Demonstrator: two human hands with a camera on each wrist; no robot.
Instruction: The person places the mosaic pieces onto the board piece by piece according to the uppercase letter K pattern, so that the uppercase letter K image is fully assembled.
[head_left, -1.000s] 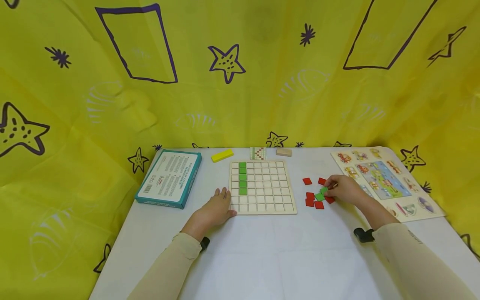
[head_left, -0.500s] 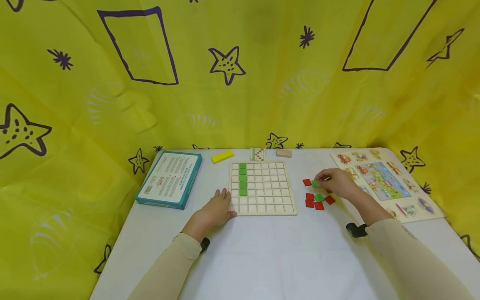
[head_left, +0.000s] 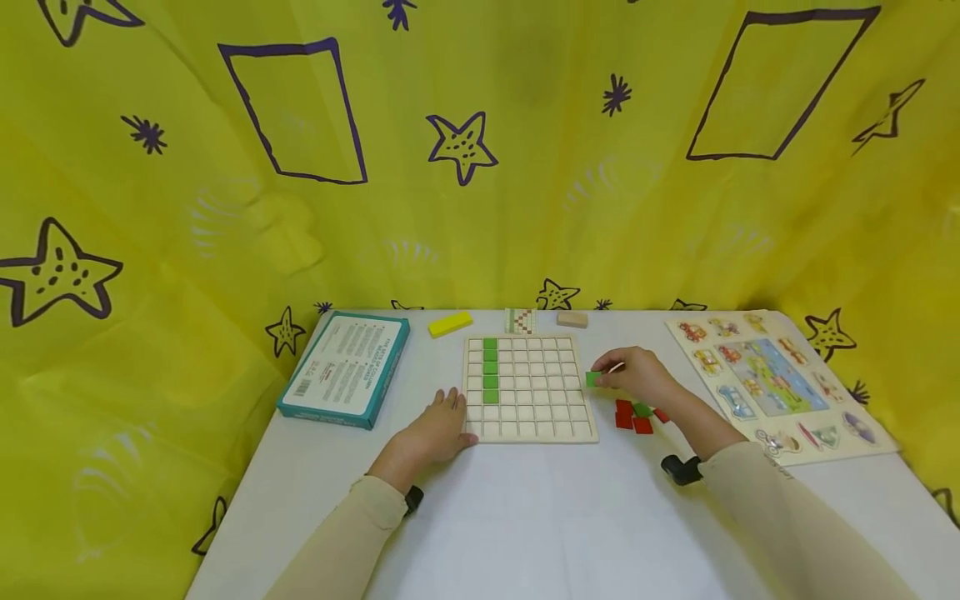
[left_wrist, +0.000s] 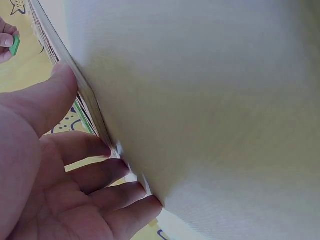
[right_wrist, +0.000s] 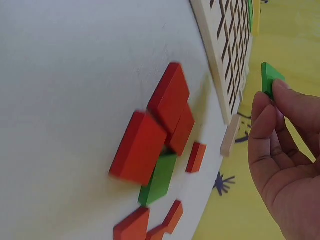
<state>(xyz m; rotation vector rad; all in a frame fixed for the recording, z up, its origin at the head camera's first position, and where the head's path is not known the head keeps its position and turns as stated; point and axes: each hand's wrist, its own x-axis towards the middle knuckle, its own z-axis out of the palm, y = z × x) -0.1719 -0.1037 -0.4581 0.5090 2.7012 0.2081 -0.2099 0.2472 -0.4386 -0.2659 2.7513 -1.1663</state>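
Observation:
A wooden grid board (head_left: 525, 414) lies on the white table, with several green square tiles (head_left: 491, 369) in its second column from the left. My left hand (head_left: 433, 429) rests at the board's left edge, fingers extended; in the left wrist view its thumb (left_wrist: 62, 82) touches the board's side. Thumb and fingers of my right hand (head_left: 637, 375) pinch a green tile (right_wrist: 270, 80) just beyond the board's right edge, raised above the table. Beneath that hand lie several loose red tiles (right_wrist: 140, 147) with one green tile (right_wrist: 160, 177) among them.
At the left lies a teal and white box (head_left: 341, 367). Behind the board are a yellow block (head_left: 450, 324), a small pattern card (head_left: 521, 321) and a plain wooden block (head_left: 572, 318). A picture puzzle board (head_left: 825, 452) lies on the right. Yellow cloth (head_left: 525, 225) hangs behind.
My right hand has lifted a green tile from the loose tiles and carried it left to the board's right edge. The left hand stays on the board's edge. The head view has tilted slightly upward.

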